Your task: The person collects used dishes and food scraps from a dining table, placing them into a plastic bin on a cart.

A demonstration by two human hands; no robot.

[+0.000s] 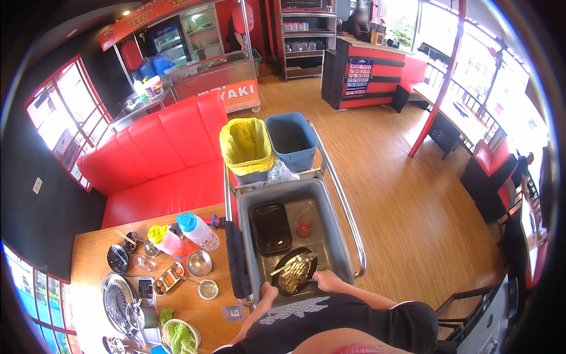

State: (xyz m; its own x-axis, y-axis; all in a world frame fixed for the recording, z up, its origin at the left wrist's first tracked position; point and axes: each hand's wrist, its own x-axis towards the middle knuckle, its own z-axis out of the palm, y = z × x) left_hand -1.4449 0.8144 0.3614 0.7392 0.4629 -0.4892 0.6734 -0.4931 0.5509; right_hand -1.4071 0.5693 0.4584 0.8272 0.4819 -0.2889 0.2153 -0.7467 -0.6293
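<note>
A grey plastic tub (329, 230) sits on a metal-railed cart before me. Inside it lie a black rectangular tray (271, 225), a small reddish cup (304, 226) and a round black plate (294, 271) with shiny residue and a light-coloured utensil across it. My left hand (269, 290) is at the tub's near rim, beside the plate; its fingers are partly hidden, so its grip is unclear. My right hand (326, 280) holds a utensil handle (310, 280) over the plate's right edge.
A dining table (221, 261) at left bears two pitchers (199, 230), metal bowls (199, 263), a grill (118, 301) and a basket of lettuce (182, 337). A yellow-lined bin (246, 146) and a blue bin (292, 139) stand beyond the tub. A red bench (163, 190) is behind the table; a chair is lower right.
</note>
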